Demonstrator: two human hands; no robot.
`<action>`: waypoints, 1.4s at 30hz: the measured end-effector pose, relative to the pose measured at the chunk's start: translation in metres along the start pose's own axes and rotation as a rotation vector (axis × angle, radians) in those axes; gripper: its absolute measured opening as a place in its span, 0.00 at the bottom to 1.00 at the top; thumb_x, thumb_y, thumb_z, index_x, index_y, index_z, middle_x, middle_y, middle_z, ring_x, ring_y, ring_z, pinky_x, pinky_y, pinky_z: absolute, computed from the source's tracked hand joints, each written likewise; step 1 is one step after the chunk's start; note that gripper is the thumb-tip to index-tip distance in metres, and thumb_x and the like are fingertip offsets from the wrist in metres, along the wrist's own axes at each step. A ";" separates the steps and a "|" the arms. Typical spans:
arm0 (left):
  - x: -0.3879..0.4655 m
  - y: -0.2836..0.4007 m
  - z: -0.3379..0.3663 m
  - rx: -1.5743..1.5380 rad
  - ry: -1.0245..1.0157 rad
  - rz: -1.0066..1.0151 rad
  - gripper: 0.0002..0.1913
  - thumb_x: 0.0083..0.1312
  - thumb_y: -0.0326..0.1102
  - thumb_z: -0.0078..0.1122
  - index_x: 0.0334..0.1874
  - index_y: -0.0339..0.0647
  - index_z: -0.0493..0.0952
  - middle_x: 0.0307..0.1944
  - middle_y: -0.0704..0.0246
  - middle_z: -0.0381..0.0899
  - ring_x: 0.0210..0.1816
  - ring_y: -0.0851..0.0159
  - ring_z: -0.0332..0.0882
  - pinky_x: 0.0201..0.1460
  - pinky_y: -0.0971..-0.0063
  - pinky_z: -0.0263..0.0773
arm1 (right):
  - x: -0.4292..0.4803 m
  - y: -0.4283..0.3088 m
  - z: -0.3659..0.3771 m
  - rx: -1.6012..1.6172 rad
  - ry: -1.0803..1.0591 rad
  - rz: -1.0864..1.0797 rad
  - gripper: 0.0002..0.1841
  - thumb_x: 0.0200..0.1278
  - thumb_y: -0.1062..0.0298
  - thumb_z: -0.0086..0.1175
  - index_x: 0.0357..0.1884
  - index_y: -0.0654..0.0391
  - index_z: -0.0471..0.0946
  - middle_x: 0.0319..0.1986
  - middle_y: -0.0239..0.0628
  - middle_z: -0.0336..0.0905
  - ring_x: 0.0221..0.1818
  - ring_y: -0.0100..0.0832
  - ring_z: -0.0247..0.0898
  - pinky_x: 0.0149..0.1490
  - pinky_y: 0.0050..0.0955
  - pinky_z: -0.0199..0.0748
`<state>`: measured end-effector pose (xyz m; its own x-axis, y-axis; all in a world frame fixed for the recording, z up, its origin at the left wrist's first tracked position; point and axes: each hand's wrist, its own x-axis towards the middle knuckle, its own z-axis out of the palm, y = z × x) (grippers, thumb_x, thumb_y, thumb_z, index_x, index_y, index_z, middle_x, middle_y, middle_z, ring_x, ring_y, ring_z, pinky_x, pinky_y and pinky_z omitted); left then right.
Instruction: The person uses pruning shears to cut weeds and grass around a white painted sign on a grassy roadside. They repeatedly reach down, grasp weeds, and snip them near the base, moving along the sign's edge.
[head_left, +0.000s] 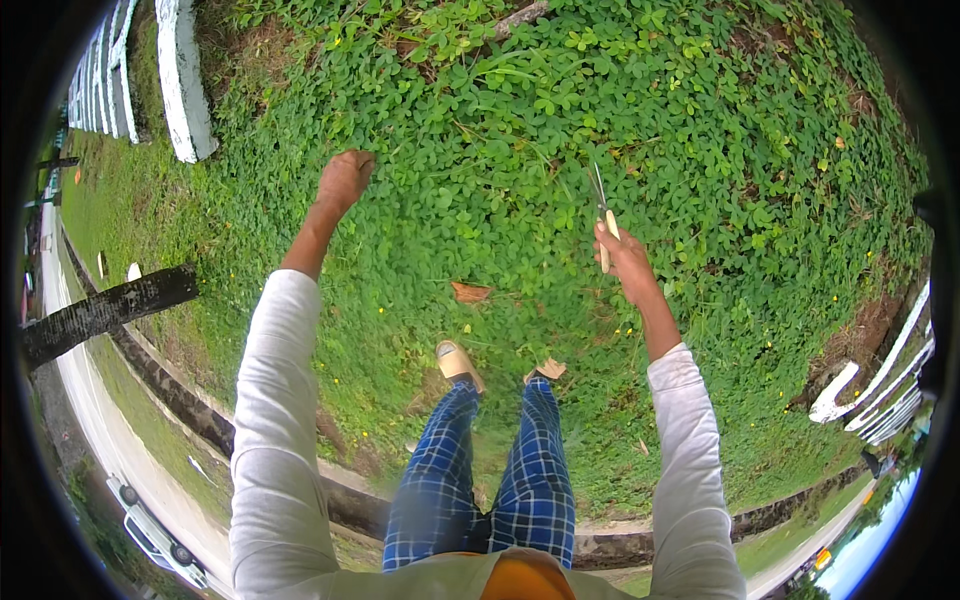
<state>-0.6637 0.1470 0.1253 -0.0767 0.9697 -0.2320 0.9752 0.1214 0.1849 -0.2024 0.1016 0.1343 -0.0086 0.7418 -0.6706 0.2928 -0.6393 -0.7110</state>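
My right hand (628, 256) grips a pair of hand shears (608, 229) by the cream handles. Their thin metal blades point away from me over the leafy ground cover (480, 180) and look slightly parted. On the left, my left hand (346, 180) is a closed fist above the leaves. No object shows between its fingers, and its palm is turned out of sight. A dry brown leaf (472, 292) lies on the greenery between my hands and my feet.
A white-painted block (180, 82) stands at upper left, and a dark post (112, 311) below it. White-painted shapes (885, 382) rise at right. My sandalled foot (456, 361) is on the greenery. Behind me run a low concrete edging (360, 510) and a road with a parked vehicle (154, 532).
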 end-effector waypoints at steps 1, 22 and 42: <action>0.017 0.040 0.010 -0.245 0.012 0.127 0.11 0.65 0.36 0.57 0.47 0.44 0.82 0.48 0.60 0.81 0.46 0.56 0.81 0.54 0.67 0.75 | -0.002 -0.005 0.006 0.032 0.010 -0.011 0.31 0.61 0.38 0.55 0.48 0.60 0.76 0.31 0.32 0.72 0.33 0.25 0.66 0.38 0.27 0.66; 0.078 0.253 0.141 -0.324 -0.208 -0.105 0.15 0.64 0.43 0.57 0.51 0.51 0.81 0.43 0.59 0.83 0.46 0.54 0.80 0.51 0.63 0.75 | 0.116 0.008 0.004 -0.235 -0.127 0.154 0.34 0.55 0.32 0.56 0.37 0.62 0.76 0.27 0.34 0.72 0.28 0.30 0.68 0.37 0.32 0.68; 0.062 0.276 0.174 -0.344 0.071 -0.273 0.13 0.62 0.45 0.61 0.43 0.47 0.81 0.48 0.60 0.76 0.50 0.52 0.74 0.51 0.61 0.72 | 0.120 0.011 -0.026 -0.161 -0.290 0.045 0.33 0.54 0.33 0.58 0.40 0.60 0.79 0.27 0.30 0.72 0.28 0.24 0.68 0.31 0.25 0.66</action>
<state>-0.3635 0.2036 -0.0040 -0.3471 0.9032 -0.2527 0.7927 0.4265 0.4356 -0.1750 0.1890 0.0513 -0.2569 0.6105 -0.7492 0.4459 -0.6129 -0.6523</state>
